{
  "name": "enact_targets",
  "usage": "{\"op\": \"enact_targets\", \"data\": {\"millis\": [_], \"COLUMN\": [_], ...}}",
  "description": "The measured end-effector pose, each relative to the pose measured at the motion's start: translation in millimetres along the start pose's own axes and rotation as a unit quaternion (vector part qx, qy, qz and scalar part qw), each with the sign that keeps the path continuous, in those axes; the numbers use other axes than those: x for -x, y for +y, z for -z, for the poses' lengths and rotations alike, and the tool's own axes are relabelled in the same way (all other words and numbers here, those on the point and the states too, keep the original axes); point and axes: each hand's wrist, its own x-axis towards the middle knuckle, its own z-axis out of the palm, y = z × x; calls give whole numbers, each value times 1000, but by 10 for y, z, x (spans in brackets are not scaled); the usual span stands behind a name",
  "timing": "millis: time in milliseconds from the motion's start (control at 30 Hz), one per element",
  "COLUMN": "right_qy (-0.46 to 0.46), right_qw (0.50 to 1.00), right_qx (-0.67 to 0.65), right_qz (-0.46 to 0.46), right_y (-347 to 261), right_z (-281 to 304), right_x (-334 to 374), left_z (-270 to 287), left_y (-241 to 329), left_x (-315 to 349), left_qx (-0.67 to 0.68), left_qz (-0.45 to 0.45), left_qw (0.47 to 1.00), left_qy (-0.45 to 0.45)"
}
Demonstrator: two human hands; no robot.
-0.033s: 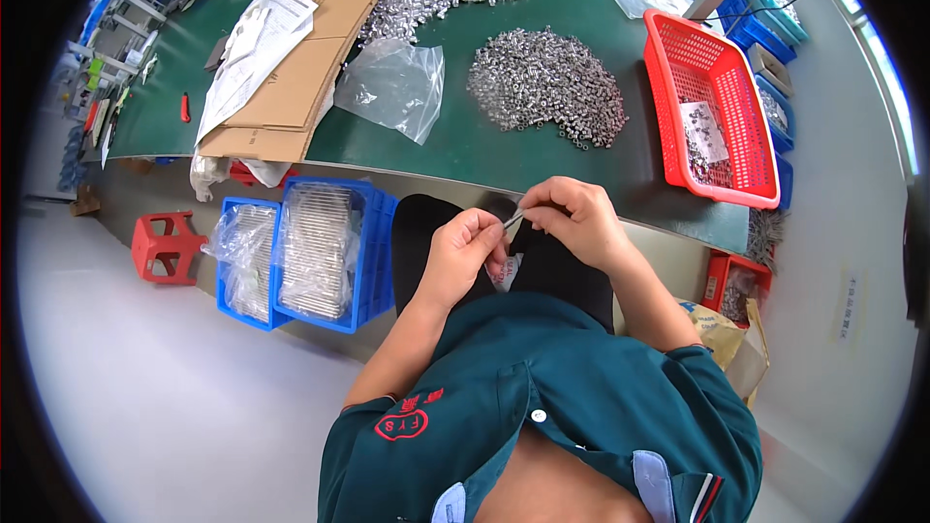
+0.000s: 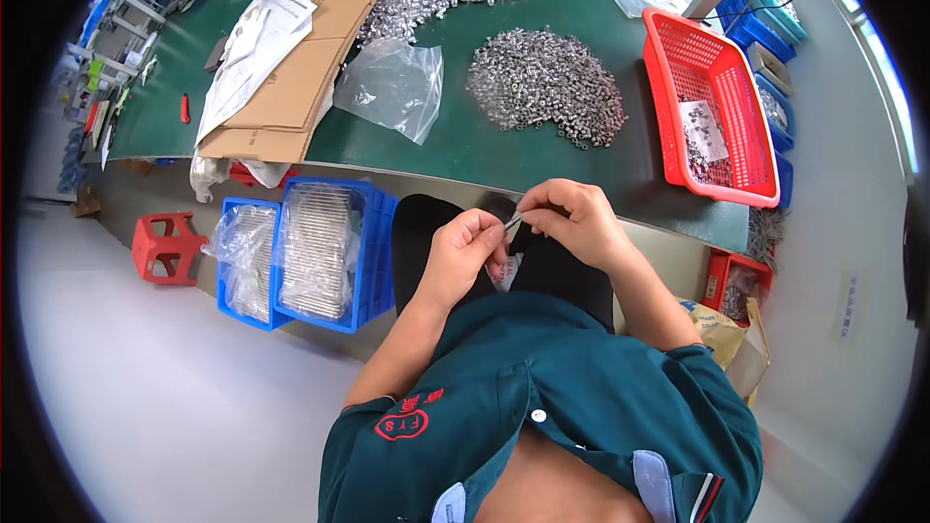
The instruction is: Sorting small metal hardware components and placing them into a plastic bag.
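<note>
Head view: my left hand (image 2: 463, 244) and right hand (image 2: 576, 218) both pinch slim metallic piece (image 2: 513, 223) by fingertips, above lap (image 2: 573, 276), just off near edge of bench (image 2: 460, 157). Slack pinch could drop it floorward; careless forward reach could scatter small metal rings (image 2: 547, 87) over that edge.

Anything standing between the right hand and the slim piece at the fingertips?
Nothing visible stands in the way. The right hand has its fingertips at one end of the slim piece, and the left hand pinches the other; the green table lies beyond both hands.
</note>
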Motion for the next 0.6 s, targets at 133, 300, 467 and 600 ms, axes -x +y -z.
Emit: {"op": "enact_targets", "data": {"millis": [133, 300, 467, 600], "right_qy": [-2, -11, 109, 264], "right_qw": [998, 987, 989, 929], "right_qx": [-38, -147, 94, 252], "right_qz": [-41, -66, 12, 69], "right_y": [-46, 77, 123, 371], "right_z": [-6, -77, 164, 435], "right_x": [45, 94, 4, -157], "left_z": [-40, -90, -49, -12], "left_y": [-29, -30, -35, -38], "left_x": [4, -8, -6, 4], "left_qx": [-5, 52, 54, 55], "left_qz": [-10, 12, 6, -4], "left_qw": [1000, 998, 998, 998], "left_qy": [0, -25, -9, 11]}}
